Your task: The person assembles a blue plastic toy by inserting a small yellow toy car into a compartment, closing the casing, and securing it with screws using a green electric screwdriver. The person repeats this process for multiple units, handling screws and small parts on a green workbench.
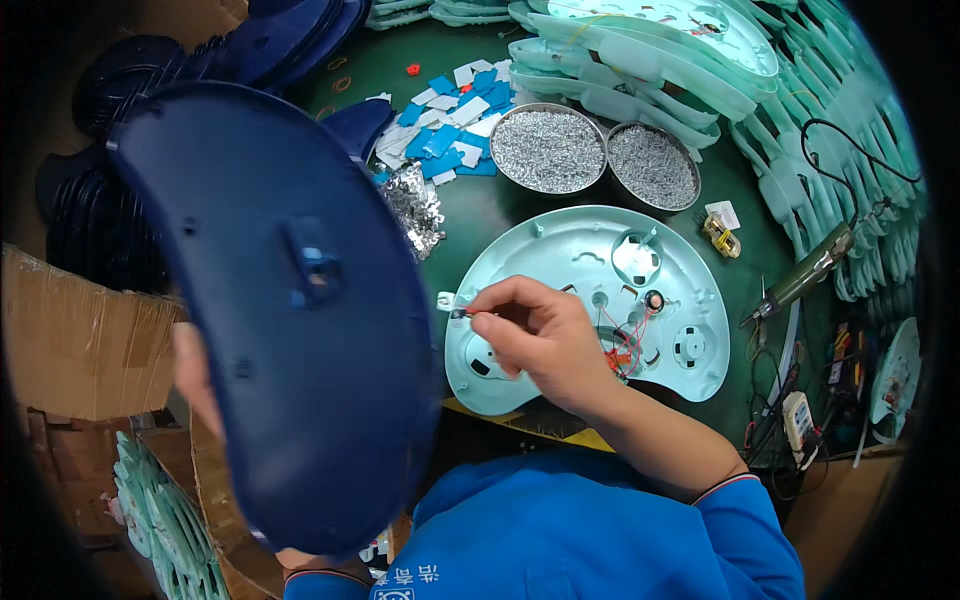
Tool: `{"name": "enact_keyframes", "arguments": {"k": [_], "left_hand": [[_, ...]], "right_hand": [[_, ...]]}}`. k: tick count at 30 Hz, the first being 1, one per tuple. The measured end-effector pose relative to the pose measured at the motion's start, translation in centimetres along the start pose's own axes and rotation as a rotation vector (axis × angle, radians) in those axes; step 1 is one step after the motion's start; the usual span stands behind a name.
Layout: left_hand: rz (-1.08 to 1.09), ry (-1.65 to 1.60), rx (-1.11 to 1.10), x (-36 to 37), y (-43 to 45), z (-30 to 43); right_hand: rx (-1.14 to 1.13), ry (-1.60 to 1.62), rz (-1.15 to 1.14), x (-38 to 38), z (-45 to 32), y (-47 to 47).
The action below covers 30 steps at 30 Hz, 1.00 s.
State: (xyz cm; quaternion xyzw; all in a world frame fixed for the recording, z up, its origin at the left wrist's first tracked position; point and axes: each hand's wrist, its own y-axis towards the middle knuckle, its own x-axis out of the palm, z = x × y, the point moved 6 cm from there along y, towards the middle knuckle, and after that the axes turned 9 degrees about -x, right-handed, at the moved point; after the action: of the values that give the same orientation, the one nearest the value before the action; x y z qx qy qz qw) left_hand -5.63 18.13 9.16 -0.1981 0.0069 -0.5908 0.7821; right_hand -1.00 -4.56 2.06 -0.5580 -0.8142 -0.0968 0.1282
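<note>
My left hand (196, 379) grips the edge of a dark blue, kidney-shaped plastic shell (322, 390), held raised on the left; most of its fingers are hidden behind the shell. Pinched between thumb and fingertips of my right hand (480, 319) is a small dark part with red at one side, perhaps a wire end. This hand is over the left part of a mint-green plastic shell (517, 251) lying on the green table. Inside that shell are thin red wires (637, 337) and a small round component (654, 301). A small white piece (445, 301) sits at its left edge.
Two round tins of screws (547, 150) (654, 166) stand behind the mint shell. Blue and white plastic tabs (450, 127) and metal clips (416, 210) lie to their left. An electric screwdriver (806, 270) rests at right. Stacked mint shells (630, 90) and dark blue shells (285, 45) border the table.
</note>
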Motion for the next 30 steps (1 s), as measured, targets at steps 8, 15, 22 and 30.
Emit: {"name": "enact_keyframes", "arguments": {"k": [8,15,22,30], "left_hand": [[-0.226,-0.303,-0.251,7.7,-0.6,-6.4],[-0.371,-0.380,-0.212,9.6,-0.3,-6.5],[-0.699,-0.644,-0.198,10.9,-0.4,-6.5],[-0.325,0.071,-0.173,8.1,0.8,-7.2]], "right_hand": [[0.097,-0.089,0.026,-2.8,-2.3,-0.5],[-0.103,-0.472,-0.064,-4.2,-4.6,0.5],[-0.333,-0.792,-0.195,-3.5,-5.4,1.0],[-0.421,-0.483,0.044,-3.2,-3.7,-0.8]]}}
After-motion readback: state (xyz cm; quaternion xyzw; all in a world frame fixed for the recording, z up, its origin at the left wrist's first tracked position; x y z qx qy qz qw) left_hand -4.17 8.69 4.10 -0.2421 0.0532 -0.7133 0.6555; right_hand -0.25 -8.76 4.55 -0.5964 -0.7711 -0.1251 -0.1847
